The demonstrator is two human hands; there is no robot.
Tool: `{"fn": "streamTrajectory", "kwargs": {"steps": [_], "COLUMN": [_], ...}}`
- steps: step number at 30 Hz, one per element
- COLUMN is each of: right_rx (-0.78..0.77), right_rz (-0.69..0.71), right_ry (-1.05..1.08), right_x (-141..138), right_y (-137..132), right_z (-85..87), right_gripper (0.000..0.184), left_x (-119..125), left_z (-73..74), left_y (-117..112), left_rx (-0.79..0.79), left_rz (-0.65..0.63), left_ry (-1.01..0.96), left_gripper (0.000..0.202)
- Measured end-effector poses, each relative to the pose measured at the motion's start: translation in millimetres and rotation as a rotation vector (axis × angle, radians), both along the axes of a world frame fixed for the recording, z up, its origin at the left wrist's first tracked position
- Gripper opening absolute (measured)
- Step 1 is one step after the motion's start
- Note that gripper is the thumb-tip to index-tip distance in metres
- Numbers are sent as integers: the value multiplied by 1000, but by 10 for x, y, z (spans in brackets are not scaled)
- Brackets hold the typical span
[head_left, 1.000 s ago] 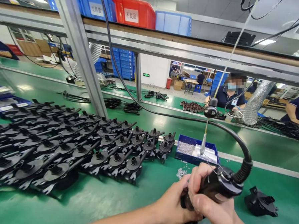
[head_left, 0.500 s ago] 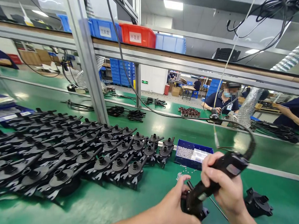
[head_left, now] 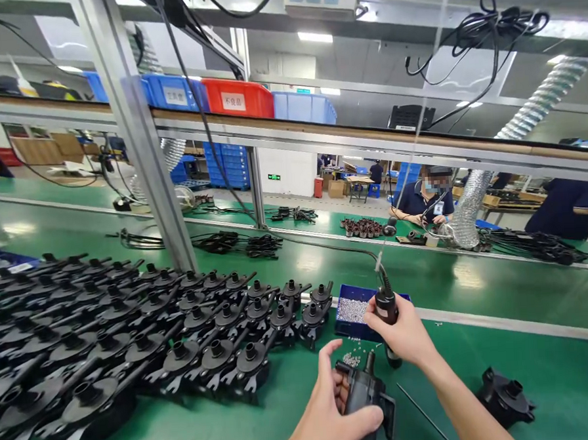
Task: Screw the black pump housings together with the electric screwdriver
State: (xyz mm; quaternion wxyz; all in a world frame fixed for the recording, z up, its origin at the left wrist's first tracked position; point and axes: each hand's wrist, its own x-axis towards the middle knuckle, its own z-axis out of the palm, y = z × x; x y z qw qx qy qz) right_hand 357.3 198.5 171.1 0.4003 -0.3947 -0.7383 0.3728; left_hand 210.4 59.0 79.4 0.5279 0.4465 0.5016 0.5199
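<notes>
Head view: left hand (head_left: 328, 412) clasps housing (head_left: 363, 397), right hand (head_left: 407, 337) grips driver (head_left: 386, 308); red bin (head_left: 259, 105) reads 不良品, blue label (head_left: 174, 96) barely legible.

A worker's left hand (head_left: 328, 408) is cupping a black pump-like housing (head_left: 366, 393) over a green workbench (head_left: 196, 415) while the right hand (head_left: 407, 333) is gripping a corded electric screwdriver (head_left: 386, 312) just beside it, in front of a blue bin (head_left: 354, 330) of small metal fasteners (head_left: 350, 310). Black disc-topped units (head_left: 217, 356) are standing in rows at left, a slim rod (head_left: 422, 411) is lying near a lone black unit (head_left: 505, 396) at right, and a masked co-worker (head_left: 416, 202) in navy is working beyond
</notes>
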Motion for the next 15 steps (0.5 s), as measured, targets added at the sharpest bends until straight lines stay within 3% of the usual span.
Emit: {"fn": "streamTrajectory", "kwargs": {"steps": [4, 9, 12, 15], "right_rx": [10, 221, 312, 194], "right_rz": [24, -132, -186, 58], "right_ry": [-64, -106, -168, -334], "right_x": [36, 129, 209, 278], "right_y": [-53, -159, -241, -341], "right_z": [46, 196, 309, 385], "right_gripper": [30, 54, 35, 22], "left_x": [-49, -215, -290, -329], "left_z": [-157, -205, -141, -120], "left_y": [47, 136, 157, 154], "left_rx": [172, 932, 1149, 1191], "left_rz": [140, 373, 436, 466], "left_ry": [222, 716, 851, 933], "left_gripper": [110, 78, 69, 69]}}
